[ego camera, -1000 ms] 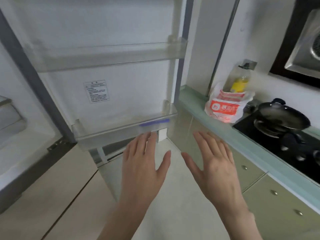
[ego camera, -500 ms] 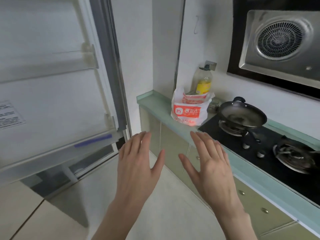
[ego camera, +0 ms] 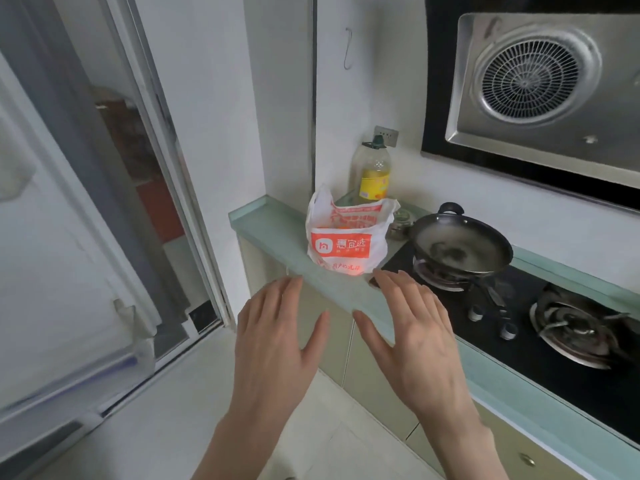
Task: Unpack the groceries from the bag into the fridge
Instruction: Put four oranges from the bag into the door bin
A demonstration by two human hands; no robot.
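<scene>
— Hands are held flat and bare: left hand (ego camera: 277,344), right hand (ego camera: 412,341). Nothing is gripped.

— Where is the white and red plastic bag (ego camera: 346,237) found?

— On the pale green counter (ego camera: 273,230), ahead. It looks soft and light; its handles could be pinched. The white fridge door (ego camera: 62,271) is seen further left than before.

**Item count, kitchen counter and surrounds**

One plastic grocery bag (ego camera: 346,242) on the counter. One oil bottle (ego camera: 373,171) behind it. One small jar (ego camera: 401,221) beside the bag. One wok (ego camera: 462,247). Two gas burners: one under the wok (ego camera: 440,277), one uncovered (ego camera: 576,329). Two stove knobs (ego camera: 475,313) (ego camera: 508,331). One range hood (ego camera: 540,84). One fridge door (ego camera: 59,271). Two hands: left hand (ego camera: 277,344), right hand (ego camera: 415,344).
</scene>
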